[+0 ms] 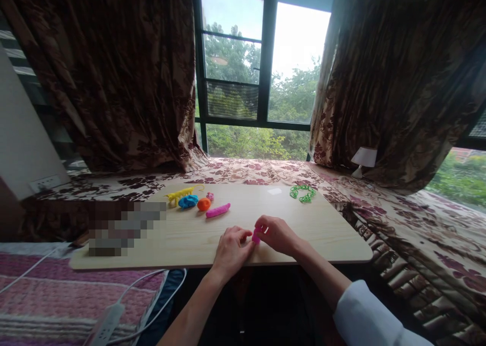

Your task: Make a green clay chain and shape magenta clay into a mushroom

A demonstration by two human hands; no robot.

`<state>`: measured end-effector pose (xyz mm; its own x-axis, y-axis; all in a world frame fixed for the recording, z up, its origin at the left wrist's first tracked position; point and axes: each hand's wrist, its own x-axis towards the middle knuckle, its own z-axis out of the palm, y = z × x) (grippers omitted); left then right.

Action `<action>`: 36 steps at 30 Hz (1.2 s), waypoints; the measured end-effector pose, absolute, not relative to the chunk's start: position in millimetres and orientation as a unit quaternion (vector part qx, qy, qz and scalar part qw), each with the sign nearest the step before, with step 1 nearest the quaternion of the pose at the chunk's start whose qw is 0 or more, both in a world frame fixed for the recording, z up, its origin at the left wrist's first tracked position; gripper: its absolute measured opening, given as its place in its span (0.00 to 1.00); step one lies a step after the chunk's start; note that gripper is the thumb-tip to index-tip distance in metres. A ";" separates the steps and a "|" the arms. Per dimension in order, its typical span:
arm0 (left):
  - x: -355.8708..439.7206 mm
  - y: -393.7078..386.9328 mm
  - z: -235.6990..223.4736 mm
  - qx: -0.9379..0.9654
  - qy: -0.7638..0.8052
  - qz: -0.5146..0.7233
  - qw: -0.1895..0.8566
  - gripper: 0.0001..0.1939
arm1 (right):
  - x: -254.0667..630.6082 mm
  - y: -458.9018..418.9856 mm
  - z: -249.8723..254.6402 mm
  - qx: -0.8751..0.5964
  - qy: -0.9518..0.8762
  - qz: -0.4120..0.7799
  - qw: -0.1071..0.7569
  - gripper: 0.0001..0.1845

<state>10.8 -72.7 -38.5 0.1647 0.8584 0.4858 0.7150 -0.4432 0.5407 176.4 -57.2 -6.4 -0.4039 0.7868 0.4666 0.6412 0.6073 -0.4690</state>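
A small piece of pink modelling clay [256, 236] is near the front edge of the table, between my two hands. My right hand [276, 234] pinches it from the right, thumb and fingertips closed around it. From the left, the curled thumb and index finger of my left hand [232, 248] close on its near side, partly hiding it. Beyond my left hand lies a thick pink clay roll [218, 210]. Left of that roll are an orange clay ball [204, 204], a blue clay lump [188, 201] and a yellow many-legged shape [180, 194].
A green openwork ring-like piece [302, 193] lies at the table's far right. The pale wooden table [311, 224] has a blurred patch at its left. A small white lamp [363, 158] stands on the window ledge. A white power strip [106, 325] rests at lower left.
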 end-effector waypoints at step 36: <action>12.4 -74.7 -34.8 0.740 0.525 0.404 0.117 0.13 | 176.3 -70.1 -40.9 -0.477 -0.783 0.069 0.392 0.06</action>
